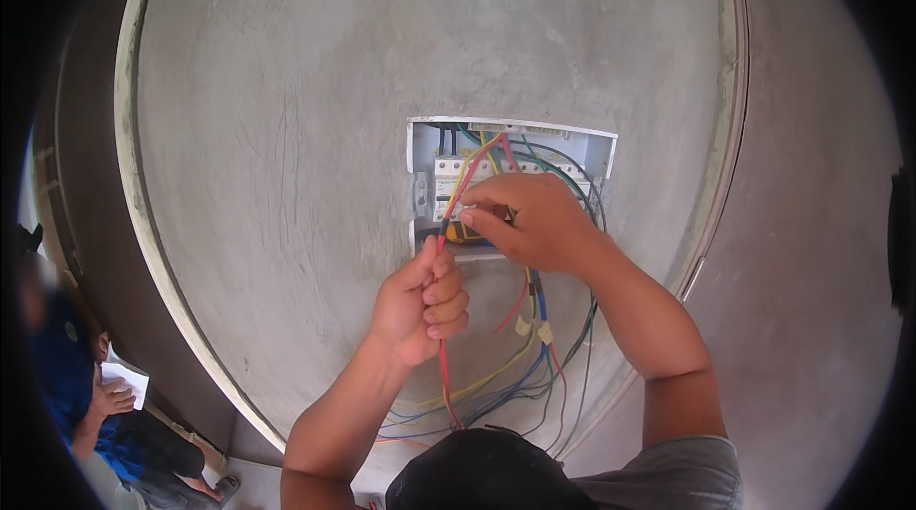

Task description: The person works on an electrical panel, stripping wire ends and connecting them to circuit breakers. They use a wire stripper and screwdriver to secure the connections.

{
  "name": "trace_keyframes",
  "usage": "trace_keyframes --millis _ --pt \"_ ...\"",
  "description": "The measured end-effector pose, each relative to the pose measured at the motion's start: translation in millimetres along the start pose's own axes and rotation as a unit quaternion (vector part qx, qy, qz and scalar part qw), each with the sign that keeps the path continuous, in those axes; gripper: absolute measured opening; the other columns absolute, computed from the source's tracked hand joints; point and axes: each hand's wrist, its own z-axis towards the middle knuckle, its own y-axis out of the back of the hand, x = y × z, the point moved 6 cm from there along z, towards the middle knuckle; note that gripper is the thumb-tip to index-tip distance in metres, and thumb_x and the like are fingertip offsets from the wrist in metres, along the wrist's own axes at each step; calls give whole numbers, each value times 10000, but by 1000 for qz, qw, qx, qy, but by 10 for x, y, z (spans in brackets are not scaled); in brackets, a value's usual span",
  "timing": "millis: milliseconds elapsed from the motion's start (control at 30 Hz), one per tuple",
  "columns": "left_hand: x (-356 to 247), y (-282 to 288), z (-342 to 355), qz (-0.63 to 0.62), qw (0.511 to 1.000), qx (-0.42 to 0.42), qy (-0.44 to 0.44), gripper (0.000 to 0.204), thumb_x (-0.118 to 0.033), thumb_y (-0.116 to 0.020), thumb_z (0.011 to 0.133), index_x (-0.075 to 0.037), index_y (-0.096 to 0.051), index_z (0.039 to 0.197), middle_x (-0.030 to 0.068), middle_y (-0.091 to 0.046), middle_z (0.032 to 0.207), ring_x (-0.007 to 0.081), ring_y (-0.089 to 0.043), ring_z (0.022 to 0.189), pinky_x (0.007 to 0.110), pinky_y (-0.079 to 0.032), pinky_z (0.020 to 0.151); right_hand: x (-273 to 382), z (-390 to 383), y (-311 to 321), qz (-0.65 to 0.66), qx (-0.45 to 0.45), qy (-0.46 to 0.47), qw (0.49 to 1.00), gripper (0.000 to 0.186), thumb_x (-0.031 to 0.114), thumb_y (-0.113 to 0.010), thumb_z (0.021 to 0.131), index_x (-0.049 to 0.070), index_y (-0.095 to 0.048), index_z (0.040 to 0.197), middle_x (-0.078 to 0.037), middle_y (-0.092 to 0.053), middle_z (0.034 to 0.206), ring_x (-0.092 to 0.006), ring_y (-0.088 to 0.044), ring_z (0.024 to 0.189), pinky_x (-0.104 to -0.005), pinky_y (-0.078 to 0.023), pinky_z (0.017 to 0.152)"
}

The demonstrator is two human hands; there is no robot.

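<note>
Wire (pixel 445 378) in red, gripped by the curled left hand (pixel 420 305), could drag the yellow wire (pixel 464 170) if tugged; whether the right hand (pixel 530 217) pinches, I cannot tell.

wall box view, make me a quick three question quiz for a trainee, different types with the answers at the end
1. Short answer: which hand is closed around the red wire below the box?

2. True or false: the box is hidden behind a closed door.

3. Multiple choice: what colour is the paper held by the person at the far left?
a) green
b) white
c) red

Key:
1. The left hand.
2. False; the box is open, with a row of switches showing.
3. b
</note>
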Motion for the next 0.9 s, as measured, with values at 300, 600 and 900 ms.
trace_keyframes --millis 300,600,900 --pt "104 0 -120 174 984 -13 -29 393 -355 -468 1245 -29 -686 1269 66 -678 858 186 -651 658 321 -548 616 28 -315 -160 -24 -27 7 999 244 345 -869 977 128 -846 1087 -27 -806 1015 -246 -733 1001 -394 -564 888" --pt "148 -69 -58 516 851 -51 -84 228 -177 -666 1177 6 -762 1271 75 -797 1079 139 -772 945 316 -634 840 -84 -745 -351 -5 -82 -37 996 165 252 -798 1019 87 -807 1020 -161 -678 1380 -351 -605 1330 -474 -414 1175" --pt "267 -39 -91 503 855 -100 -82 221 -177 -689 1165 17 -768 1237 63 -786 1038 123 -764 970 315 -679 835 -626 -1062 -381 539 -69 -161 824 348 322 -524 1194 68 -644 988 -43 -624 906 -205 -577 1055 -375 -459 995"
